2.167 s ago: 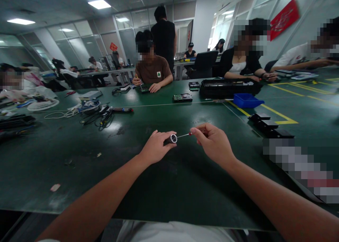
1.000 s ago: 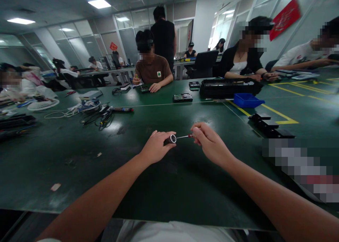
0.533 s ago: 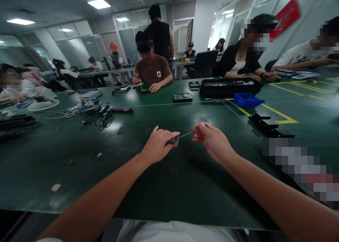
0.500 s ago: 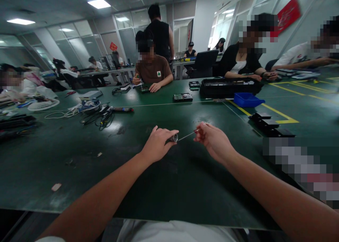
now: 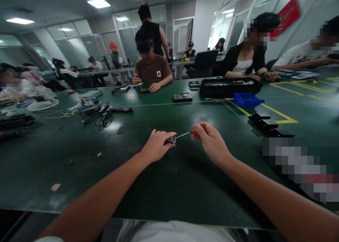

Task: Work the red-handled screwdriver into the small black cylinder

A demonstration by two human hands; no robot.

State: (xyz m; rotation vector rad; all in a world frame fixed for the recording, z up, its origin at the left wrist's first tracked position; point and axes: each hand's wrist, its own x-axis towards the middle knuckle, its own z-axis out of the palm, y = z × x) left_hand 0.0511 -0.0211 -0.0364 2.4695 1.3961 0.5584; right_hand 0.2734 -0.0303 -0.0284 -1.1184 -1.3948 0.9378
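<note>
My left hand (image 5: pixel 156 145) is closed around a small dark cylindrical part (image 5: pixel 172 139), whose round silvery end faces right between thumb and fingers. Just to the right, my right hand (image 5: pixel 210 139) pinches the reddish handle of a thin screwdriver (image 5: pixel 183 134). Its metal shaft points left, and the tip is at the rim of the cylindrical part; whether it touches is too small to tell. Both hands are above the green table (image 5: pixel 169 189).
Bundled black cables (image 5: pixel 104 116) lie at the left. Farther back are a green circuit board (image 5: pixel 182 97), a long black housing (image 5: pixel 229 88) and a blue tray (image 5: pixel 247 100). Black brackets (image 5: pixel 270 125) sit at the right. Several people work around the table.
The screwdriver and my right hand have moved slightly left, and the shaft lies flatter. The cylindrical part has turned a little and shows more of its side. The standing person behind has shifted left.
</note>
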